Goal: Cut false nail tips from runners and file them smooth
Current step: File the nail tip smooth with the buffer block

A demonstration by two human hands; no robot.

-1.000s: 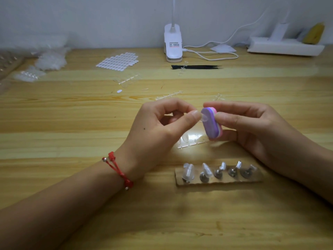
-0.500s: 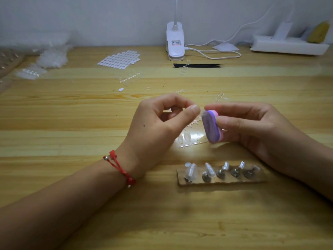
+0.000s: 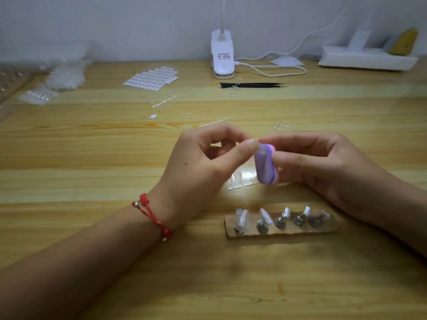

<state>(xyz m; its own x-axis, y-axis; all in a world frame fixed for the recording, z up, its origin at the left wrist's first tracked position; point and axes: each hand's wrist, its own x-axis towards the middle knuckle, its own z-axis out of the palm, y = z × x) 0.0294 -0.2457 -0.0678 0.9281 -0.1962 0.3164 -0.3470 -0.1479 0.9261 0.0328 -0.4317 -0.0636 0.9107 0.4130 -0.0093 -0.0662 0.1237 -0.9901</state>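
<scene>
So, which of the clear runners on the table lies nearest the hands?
The runner seen just below the left hand and right hand, in the bright spot by the purple file; the other runners lie farther back, toward the lamp.

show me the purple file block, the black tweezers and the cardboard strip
purple file block (image 3: 264,166): head view, middle of its purple face
black tweezers (image 3: 251,85): head view, middle of their length
cardboard strip (image 3: 298,231): head view, bare front edge below the pegs
</scene>
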